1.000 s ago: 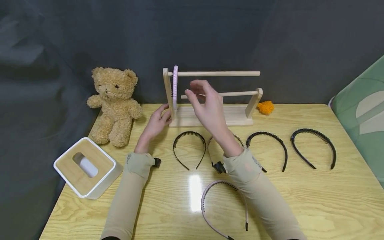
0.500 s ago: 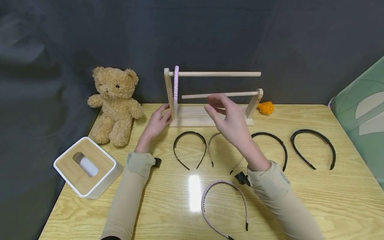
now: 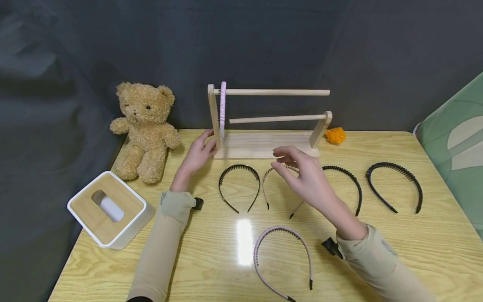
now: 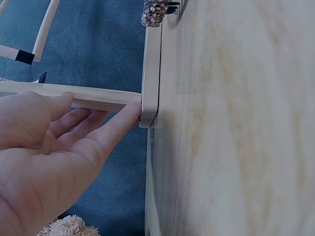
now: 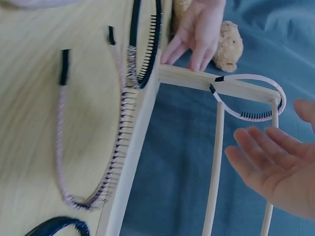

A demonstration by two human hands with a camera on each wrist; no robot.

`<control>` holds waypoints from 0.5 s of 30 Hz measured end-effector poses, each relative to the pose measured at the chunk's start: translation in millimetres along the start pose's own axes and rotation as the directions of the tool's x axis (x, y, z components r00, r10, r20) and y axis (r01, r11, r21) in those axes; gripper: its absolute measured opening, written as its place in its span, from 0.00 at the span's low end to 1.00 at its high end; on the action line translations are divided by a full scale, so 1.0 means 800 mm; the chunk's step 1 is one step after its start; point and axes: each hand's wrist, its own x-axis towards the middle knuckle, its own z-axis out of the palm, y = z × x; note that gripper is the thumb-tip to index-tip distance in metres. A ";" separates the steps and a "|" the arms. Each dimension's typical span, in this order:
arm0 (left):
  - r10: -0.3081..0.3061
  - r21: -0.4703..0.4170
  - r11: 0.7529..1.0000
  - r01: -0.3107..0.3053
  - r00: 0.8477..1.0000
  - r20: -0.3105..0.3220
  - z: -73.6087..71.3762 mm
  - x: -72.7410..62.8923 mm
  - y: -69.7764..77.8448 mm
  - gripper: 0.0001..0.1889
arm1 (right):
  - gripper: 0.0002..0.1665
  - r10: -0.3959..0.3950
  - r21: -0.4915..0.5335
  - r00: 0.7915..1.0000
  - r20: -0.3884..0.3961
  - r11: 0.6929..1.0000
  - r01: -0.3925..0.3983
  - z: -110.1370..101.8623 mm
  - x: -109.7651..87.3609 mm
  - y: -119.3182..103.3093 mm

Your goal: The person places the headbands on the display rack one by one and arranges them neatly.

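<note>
My left hand (image 3: pixel 198 153) rests its fingertips against the outer side of the left upright (image 3: pixel 213 121) of a wooden headband rack (image 3: pixel 264 144). In the left wrist view, extended fingers (image 4: pixel 118 125) meet that upright near the base. Close beside the post, a lilac headband (image 3: pixel 222 109) hangs from the upper rod (image 3: pixel 279 92). My right hand (image 3: pixel 307 176) is in the air in front of the rack, its fingers loosely bent with nothing between them. In the head view it overlaps a thin beaded headband (image 3: pixel 265 188) and part of a black headband (image 3: pixel 354 184).
Another black headband (image 3: pixel 239 167) lies left of the beaded one; a dark headband (image 3: pixel 394 165) lies far right. A pale pink headband (image 3: pixel 260 239) is nearest the front. Around them are a teddy bear (image 3: pixel 145 132), a tissue box (image 3: pixel 113 209) and an orange pompom (image 3: pixel 335 135).
My right hand has moved right and down toward the front, away from the lilac headband on the rod, uncovering part of the rack. The left hand stays at the upright.
</note>
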 end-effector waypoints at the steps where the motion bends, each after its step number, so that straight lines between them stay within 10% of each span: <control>1: 0.000 0.000 1.000 0.000 1.000 0.002 0.000 0.000 0.000 0.26 | 0.18 0.000 -0.008 1.000 0.013 1.000 0.000 -0.001 -0.004 0.001; 15: 0.012 -0.005 1.000 -0.012 1.000 0.002 0.001 0.000 0.000 0.26 | 0.17 0.017 -0.121 0.969 0.247 0.993 0.014 -0.006 -0.054 0.017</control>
